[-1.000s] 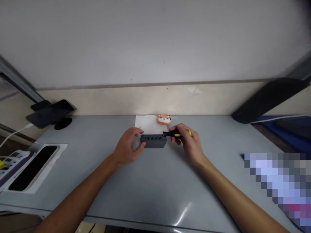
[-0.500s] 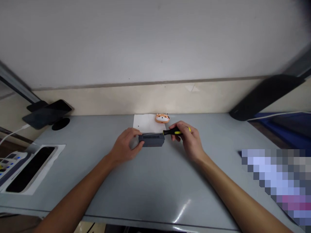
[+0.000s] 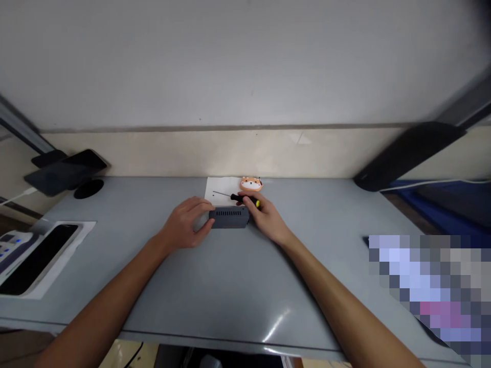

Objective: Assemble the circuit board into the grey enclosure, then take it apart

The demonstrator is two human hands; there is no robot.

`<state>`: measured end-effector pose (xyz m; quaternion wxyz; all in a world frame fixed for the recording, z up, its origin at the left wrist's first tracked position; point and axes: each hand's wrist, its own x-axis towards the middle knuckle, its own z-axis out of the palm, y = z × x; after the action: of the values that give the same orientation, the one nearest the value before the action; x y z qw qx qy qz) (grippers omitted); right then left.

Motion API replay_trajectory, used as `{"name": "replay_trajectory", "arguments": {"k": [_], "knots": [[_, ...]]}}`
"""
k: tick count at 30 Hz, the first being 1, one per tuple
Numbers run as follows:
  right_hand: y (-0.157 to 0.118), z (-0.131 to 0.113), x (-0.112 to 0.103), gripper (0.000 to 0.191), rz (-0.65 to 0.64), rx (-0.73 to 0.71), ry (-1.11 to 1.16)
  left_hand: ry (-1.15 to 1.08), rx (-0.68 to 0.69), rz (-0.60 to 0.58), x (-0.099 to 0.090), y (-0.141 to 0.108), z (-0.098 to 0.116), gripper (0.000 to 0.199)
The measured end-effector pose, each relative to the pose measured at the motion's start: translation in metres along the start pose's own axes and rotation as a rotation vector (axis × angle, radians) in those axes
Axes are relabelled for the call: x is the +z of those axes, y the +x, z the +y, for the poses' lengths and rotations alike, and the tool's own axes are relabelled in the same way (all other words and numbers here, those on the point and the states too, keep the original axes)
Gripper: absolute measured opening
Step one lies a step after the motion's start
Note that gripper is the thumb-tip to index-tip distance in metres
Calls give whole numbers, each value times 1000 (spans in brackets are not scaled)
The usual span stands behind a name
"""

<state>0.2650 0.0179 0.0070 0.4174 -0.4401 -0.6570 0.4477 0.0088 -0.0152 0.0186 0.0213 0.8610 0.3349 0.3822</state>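
A dark grey slotted box [image 3: 229, 219] sits on the desk in front of me. My left hand [image 3: 187, 222] grips its left end between thumb and fingers. In my right hand [image 3: 266, 217] is a screwdriver [image 3: 240, 198] with a black and yellow handle, its thin shaft pointing left above a white sheet of paper [image 3: 215, 184]. The right hand is close beside the box's right end; whether it touches the box I cannot tell. A tiny dark speck lies on the paper near the screwdriver tip. Just behind the right hand is an orange and white animal-faced case [image 3: 250, 184].
A phone on a stand [image 3: 67, 171] is at the back left. Nearer lies another phone [image 3: 40, 258] on white paper, beside a power strip [image 3: 13, 245]. A dark leaning panel [image 3: 406, 156] stands at the back right; a pixelated item [image 3: 429, 291] lies at the right.
My right hand has moved left with the screwdriver, whose shaft has gone from along the box's top to over the paper. The left hand still holds the box. The whole view has shifted slightly.
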Motion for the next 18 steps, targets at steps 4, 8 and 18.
{"name": "replay_trajectory", "arguments": {"k": [4,8,18], "knots": [[0,0,-5,44,-22,21,-5,-16,-26,-4,0,-3,-3,34],[0,0,-7,50,14,108,-21,-96,-100,32,4,-5,-4,47],[1,1,-6,53,17,122,68,-182,-186,265,9,2,7,35]]}}
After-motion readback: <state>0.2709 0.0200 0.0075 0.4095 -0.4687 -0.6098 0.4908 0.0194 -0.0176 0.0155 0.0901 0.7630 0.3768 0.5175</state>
